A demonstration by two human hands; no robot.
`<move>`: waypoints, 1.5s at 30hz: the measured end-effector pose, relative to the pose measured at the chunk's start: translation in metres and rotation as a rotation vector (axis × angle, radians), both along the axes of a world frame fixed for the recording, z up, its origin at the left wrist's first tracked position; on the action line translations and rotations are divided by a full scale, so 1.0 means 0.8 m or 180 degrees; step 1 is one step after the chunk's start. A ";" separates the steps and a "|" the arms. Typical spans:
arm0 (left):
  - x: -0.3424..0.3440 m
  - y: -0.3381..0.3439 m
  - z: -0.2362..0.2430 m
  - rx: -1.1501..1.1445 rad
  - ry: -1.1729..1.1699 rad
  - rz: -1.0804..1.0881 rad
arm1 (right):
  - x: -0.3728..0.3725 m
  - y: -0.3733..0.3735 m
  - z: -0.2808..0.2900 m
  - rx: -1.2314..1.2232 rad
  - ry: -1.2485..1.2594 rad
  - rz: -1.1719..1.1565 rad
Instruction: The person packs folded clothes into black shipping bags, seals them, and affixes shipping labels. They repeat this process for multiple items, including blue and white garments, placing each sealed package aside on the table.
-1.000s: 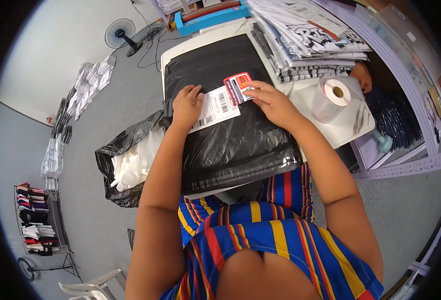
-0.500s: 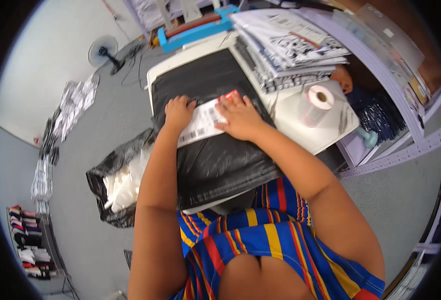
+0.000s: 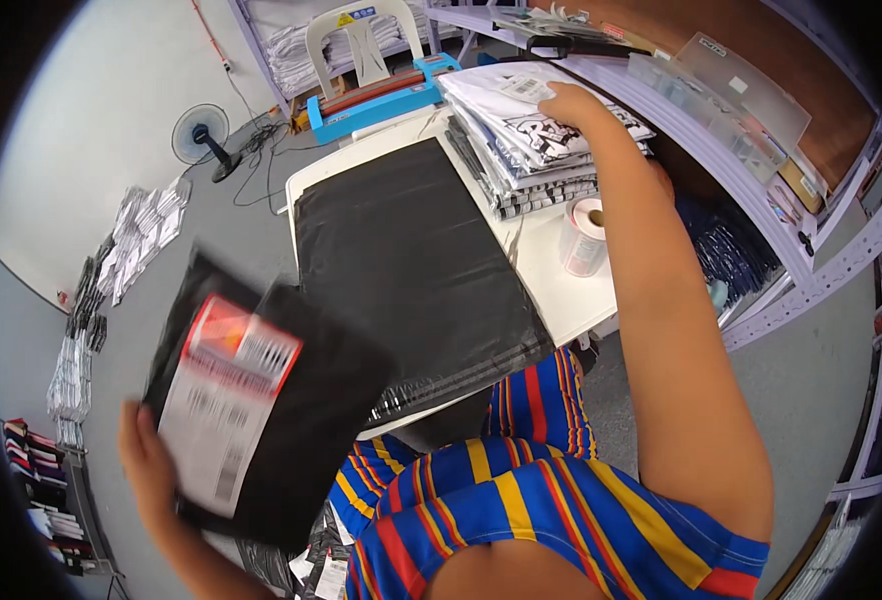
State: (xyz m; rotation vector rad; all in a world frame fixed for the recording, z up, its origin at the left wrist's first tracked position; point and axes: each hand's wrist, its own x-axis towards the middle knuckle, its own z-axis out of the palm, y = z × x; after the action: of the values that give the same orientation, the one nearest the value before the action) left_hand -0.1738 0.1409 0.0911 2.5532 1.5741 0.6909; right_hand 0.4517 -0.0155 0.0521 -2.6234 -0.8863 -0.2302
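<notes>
My left hand (image 3: 148,455) grips the edge of a black mailer bag (image 3: 311,410) and holds it off the table, tilted, at the lower left. A white and red shipping label (image 3: 226,395) is stuck on its front. My right hand (image 3: 575,104) reaches over to a stack of folded shirts in clear plastic bags (image 3: 536,150); its fingers are closed at the top bagged shirt, beside a small white label. Flat on the white table (image 3: 561,315) lies a stack of black mailer bags (image 3: 406,255), with neither hand on it.
A label roll (image 3: 583,240) stands right of the black bags. Behind the table are a blue heat sealer (image 3: 381,100) and a white chair (image 3: 361,40). A fan (image 3: 201,135) and bundles of packs (image 3: 146,235) stand on the floor at left. Purple shelving (image 3: 761,210) borders the right.
The labelled bag, flat under both hands before, is now lifted to the lower left in my left hand. My right hand has moved from the label to the shirt stack.
</notes>
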 end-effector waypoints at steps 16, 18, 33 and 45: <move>-0.110 0.022 -0.289 -0.0592 -0.0315 -0.0297 | -0.111 -0.301 -0.133 0.3709 0.0688 -0.0892; 0.053 0.026 -0.210 -0.0230 -0.0917 -0.0700 | -0.109 -0.326 -0.200 0.3055 0.0788 -0.0959; 0.621 -0.032 -0.070 -0.3574 -0.1387 -0.1942 | -0.120 -0.268 -0.195 0.1249 0.0155 -0.0688; 0.680 0.032 -0.077 -0.4309 -0.2095 -0.1423 | -0.104 -0.293 -0.173 0.2607 0.0444 -0.0553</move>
State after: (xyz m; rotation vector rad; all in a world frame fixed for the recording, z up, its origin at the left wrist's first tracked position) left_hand 0.3706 0.1666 0.0292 1.3316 0.7105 0.1907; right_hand 0.3682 -0.2499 -0.0860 -1.9108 -0.3864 -0.3582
